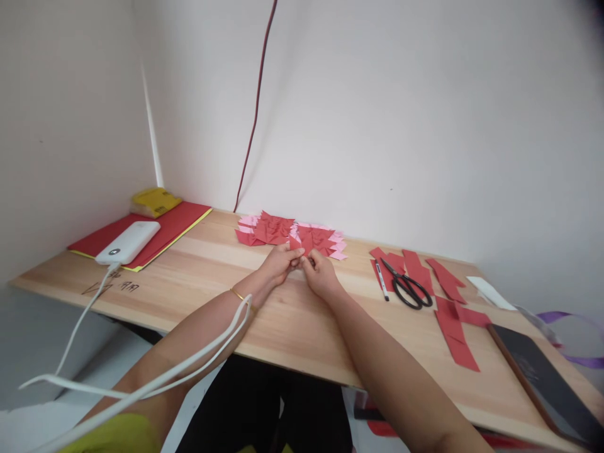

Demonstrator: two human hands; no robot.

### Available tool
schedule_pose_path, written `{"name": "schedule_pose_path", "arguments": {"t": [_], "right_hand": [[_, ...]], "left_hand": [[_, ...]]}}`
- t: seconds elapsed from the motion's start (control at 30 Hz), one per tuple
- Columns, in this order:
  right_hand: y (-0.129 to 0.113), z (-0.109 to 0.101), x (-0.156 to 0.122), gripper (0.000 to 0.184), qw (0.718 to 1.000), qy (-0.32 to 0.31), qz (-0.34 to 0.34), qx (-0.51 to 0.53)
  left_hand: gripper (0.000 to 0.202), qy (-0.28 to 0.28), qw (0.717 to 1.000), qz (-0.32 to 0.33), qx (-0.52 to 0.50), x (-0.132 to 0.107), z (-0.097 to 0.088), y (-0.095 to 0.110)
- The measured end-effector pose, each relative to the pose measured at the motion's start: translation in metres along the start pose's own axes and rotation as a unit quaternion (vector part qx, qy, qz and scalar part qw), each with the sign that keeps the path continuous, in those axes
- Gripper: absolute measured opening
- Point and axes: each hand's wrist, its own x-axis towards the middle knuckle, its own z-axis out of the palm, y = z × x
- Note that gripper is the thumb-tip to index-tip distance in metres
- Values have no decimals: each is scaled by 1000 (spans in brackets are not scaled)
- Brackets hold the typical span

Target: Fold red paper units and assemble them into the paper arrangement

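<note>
My left hand (278, 263) and my right hand (319, 272) meet at the middle of the wooden table (292, 327). Both pinch a small folded red paper piece (298, 247) between their fingertips. Just behind them lies a spread of several folded red and pink paper pieces (290, 233). A thin gold bangle (237, 294) circles my left wrist.
Black scissors (408, 286) and a white pen (382, 280) lie on red paper strips (448, 302) at the right. A black tablet (542, 374) sits at the right front corner. A white power bank (128, 242) with cable rests on red card sheets (155, 229) at the left, a yellow object (155, 201) behind.
</note>
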Motion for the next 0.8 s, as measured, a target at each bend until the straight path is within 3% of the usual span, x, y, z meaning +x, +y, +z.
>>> {"name": "schedule_pose_path", "arguments": {"t": [0.17,0.33,0.4,0.67,0.8], "right_hand": [[-3,-2,-1,24,999,19,-21,-32],[-2,1,-1,19,996,6,24,81],[-1,2,0,23,993,-2,43,113],[3,3,0,26,988,1,71,135],[3,3,0,29,984,12,81,159]], "left_hand": [[33,-16,999,-33,-14,-2,1,5],[24,51,988,97,105,-3,8,7],[21,62,985,116,113,-3,10,7],[22,73,980,121,143,-1,6,3],[33,26,998,45,45,0,3,4]]}}
